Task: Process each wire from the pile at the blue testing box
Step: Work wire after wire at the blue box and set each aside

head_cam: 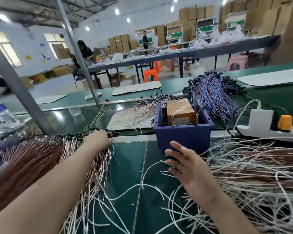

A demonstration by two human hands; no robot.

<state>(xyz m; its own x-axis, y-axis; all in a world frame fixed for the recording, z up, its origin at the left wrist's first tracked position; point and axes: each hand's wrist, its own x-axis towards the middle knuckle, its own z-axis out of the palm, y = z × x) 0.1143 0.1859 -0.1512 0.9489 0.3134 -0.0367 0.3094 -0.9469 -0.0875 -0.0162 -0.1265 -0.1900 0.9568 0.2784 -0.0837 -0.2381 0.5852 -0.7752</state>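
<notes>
Pile of copper-toned wires (32,159) heaped at the left, strands laid near to far, black connector ends lined up along the far edge. Left hand (96,139) stretched across that pile, resting on the connector ends, fingers bent down over the far side and hidden; cannot tell whether pinching a wire or only touching. Blue testing box (183,137) to the right of that hand and well apart from it, open at the top, with two upright metal pins (172,120) by its near rim. Right hand (184,164) much nearer the box, just in front of its near wall, fingers straight and spread, holding nothing, poised over loose white wires (150,183) on the green mat (128,157). Likely next: drawing one wire out along its length toward the near side, then carrying it rightward to the box. Some risk of neighbouring strands snagging and dragging along.
</notes>
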